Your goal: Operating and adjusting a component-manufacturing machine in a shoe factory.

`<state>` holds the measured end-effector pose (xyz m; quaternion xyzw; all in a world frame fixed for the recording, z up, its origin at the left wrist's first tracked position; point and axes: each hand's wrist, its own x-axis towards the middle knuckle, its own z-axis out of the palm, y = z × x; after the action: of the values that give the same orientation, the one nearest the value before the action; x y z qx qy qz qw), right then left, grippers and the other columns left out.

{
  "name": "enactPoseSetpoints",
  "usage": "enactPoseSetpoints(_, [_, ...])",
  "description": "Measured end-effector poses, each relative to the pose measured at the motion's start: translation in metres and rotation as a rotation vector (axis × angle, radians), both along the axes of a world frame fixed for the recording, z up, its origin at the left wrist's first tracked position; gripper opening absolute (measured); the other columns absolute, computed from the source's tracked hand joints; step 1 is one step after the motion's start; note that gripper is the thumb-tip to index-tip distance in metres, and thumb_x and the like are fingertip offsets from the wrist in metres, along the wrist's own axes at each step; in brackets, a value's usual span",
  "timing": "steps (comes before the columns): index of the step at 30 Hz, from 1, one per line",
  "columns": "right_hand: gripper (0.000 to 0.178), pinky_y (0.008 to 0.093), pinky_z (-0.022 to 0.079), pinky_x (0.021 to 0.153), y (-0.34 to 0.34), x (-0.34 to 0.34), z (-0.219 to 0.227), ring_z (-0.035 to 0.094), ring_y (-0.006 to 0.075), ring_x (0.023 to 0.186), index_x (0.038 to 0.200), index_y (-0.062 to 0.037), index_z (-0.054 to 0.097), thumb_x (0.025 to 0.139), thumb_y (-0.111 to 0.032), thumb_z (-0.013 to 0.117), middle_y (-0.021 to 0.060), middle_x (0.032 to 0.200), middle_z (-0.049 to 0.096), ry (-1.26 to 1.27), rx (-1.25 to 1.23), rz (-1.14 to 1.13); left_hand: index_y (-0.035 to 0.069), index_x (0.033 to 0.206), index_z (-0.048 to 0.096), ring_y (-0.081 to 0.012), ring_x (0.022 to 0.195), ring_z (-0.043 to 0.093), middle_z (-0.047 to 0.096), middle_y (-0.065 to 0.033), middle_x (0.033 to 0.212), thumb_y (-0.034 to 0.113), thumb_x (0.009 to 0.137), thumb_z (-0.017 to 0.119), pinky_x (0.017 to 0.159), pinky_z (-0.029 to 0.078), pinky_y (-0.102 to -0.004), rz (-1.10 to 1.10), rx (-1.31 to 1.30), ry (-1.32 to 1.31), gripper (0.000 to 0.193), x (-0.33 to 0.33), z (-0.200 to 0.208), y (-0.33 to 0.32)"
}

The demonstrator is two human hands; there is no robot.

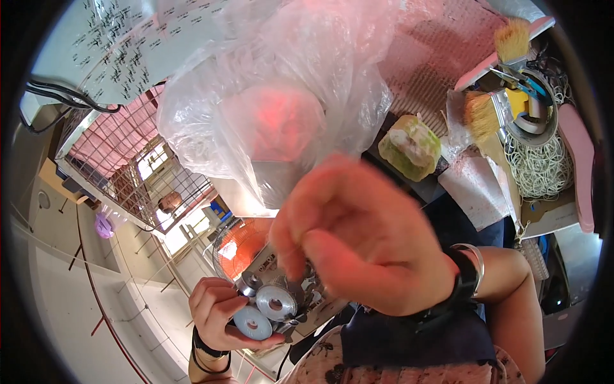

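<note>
My left hand [214, 310] is low in the view, its fingers and thumb curved around a pale blue disc [252, 323] with a hole in its middle. Right beside that disc sits a shiny metal disc [276, 302], also holed, on a cluster of small metal parts [249, 283]. Close to the camera and blurred, my right hand [364, 246] has its fingers curled in toward the thumb. It hides part of the metal cluster, and anything between its fingertips cannot be made out. A black band and a silvery bangle circle its wrist.
A clear plastic bag [275, 121] bulges at the top middle. Rightward lie a green-and-white lump [410, 147] and a box [547, 221] holding brushes [484, 115], tape [534, 125] and white string [540, 163]. An orange fan [240, 246] and a wire rack [128, 166] stand left.
</note>
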<state>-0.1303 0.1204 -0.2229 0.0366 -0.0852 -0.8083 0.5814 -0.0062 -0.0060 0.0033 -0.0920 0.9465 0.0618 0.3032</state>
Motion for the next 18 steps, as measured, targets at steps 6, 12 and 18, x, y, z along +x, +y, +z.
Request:
enactPoseSetpoints(6, [0.028,0.0394,0.05,0.082,0.008,-0.008,-0.013,0.06,0.0181,0.083,0.112,-0.0027,0.052,0.088,0.009,0.058,0.0087,0.093,0.059,0.632,0.44,-0.62,0.005,0.093,0.06,-0.0261,0.073,0.056,0.056,-0.0074,0.082,0.052,0.045,0.096,0.063,0.048,-0.0379,-0.013,-0.015,-0.002,0.076,-0.001,0.001,0.0])
enactPoseSetpoints(12, [0.017,0.0352,0.052,0.07,-0.002,0.036,-0.021,0.063,0.0271,0.087,0.106,-0.0029,0.061,0.09,-0.004,0.066,0.0093,0.097,0.056,0.997,0.22,-0.34,0.008,0.088,0.059,-0.0223,0.07,0.056,0.056,-0.0046,0.08,0.055,0.046,0.097,0.065,0.05,-0.0371,0.001,-0.021,0.006,0.074,-0.001,0.0,0.002])
enactPoseSetpoints(18, [0.027,0.0382,0.052,0.071,-0.002,0.04,-0.029,0.062,0.0293,0.09,0.112,-0.0028,0.058,0.086,-0.008,0.063,0.0101,0.1,0.056,1.135,0.075,-0.404,0.008,0.09,0.059,-0.0227,0.07,0.056,0.056,-0.0047,0.08,0.054,0.046,0.097,0.064,0.049,-0.037,-0.002,-0.016,0.011,0.074,-0.001,-0.001,0.001])
